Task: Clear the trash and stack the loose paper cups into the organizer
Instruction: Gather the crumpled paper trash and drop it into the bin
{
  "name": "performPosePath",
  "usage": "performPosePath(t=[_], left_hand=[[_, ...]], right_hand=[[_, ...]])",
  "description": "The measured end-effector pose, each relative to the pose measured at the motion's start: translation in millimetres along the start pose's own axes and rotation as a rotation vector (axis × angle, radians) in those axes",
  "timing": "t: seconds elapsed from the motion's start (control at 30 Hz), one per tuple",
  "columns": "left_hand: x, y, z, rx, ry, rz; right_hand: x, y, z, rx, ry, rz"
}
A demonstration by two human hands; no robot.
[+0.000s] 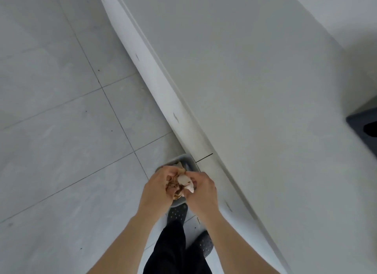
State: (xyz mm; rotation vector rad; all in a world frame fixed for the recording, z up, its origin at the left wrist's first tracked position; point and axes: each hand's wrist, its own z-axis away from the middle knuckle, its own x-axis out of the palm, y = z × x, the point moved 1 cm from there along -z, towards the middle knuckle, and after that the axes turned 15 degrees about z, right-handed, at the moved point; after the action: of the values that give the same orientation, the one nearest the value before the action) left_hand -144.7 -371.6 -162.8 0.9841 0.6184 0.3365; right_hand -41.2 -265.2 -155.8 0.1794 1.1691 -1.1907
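Both hands meet over the grey bin (188, 159) by the counter's edge: left hand (157, 187) and right hand (201, 189) fingers curled tight on crumpled paper trash (180, 185), bunching it so it drops in.

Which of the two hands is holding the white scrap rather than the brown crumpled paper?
The right hand pinches the white scrap; the left hand grips the brown crumpled paper, both above the grey bin.

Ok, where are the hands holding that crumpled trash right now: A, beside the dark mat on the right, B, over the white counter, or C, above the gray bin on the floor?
C: both the left hand and right hand clutch the crumpled trash directly above the gray bin on the tiled floor.
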Motion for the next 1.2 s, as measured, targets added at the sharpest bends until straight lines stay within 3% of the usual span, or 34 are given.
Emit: performPosePath(t=[0.33,0.47,0.6,0.9,1.2], left_hand=[[22,-57,-27,-0.101,-0.101,-0.080],[25,-77,-32,-0.218,-0.131,-0.180],[20,-78,-24,-0.221,-0.140,-0.288],[-15,-20,-16,-0.039,-0.153,-0.582],[-69,65,-4,0.069,-0.118,-0.730]], right_hand=[[58,31,-34,0.120,-0.045,0.002],[71,45,-36,0.154,-0.213,0.142],[67,57,-24,0.138,-0.293,0.232],[17,25,-6,-0.078,-0.228,0.497],[-55,-32,16,-0.188,-0.106,0.570]])
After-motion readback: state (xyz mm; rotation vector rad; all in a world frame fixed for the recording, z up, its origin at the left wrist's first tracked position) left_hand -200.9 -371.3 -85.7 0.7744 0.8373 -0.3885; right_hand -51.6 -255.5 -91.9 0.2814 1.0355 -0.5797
